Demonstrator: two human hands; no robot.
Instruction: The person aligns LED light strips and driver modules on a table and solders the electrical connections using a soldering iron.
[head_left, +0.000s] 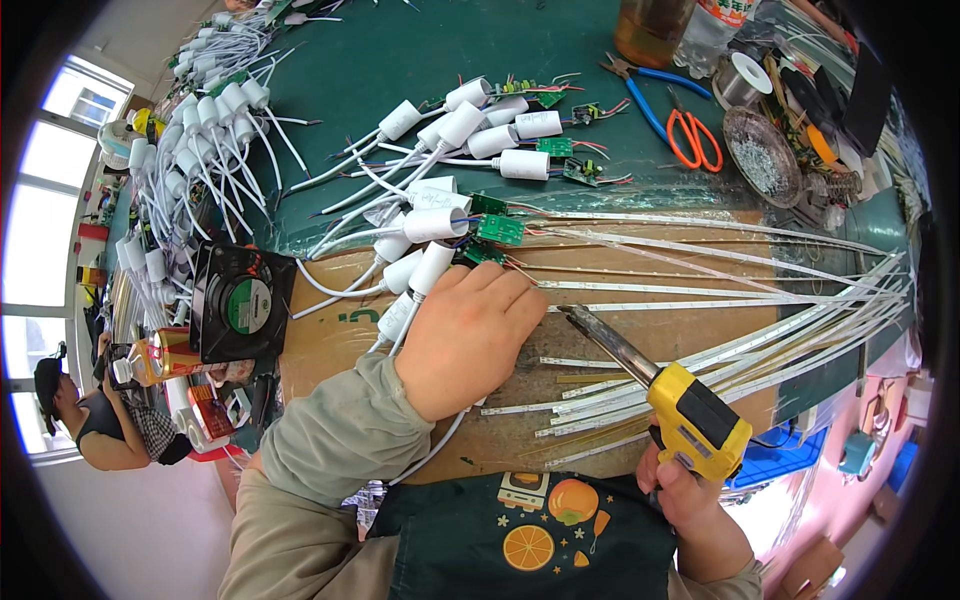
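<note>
Holding: right hand (685, 488) grips yellow soldering iron (700, 420), tip near white strip ends
Left hand (470, 335): curled beside green board (500, 230), mid-table (440, 40), grasp hidden
Joined: upper strips (630, 217), apparently
Remaining: lower strips (530, 408), seemingly

There is one yellow-and-black soldering gun (703, 425), one square black fan (240, 300), one pair of blue-handled pliers (648, 112), one pair of orange-handled scissors (694, 135), one wire spool with a white end (738, 88), and one round metal dish of pale grains (742, 122). White plastic cylinders with cables (524, 164) number at least fourteen in the middle group; the left heap overlaps too much to count. At least six small green circuit boards (501, 229) show, and at least ten narrow white strips (820, 320), partly overlapping.
</note>
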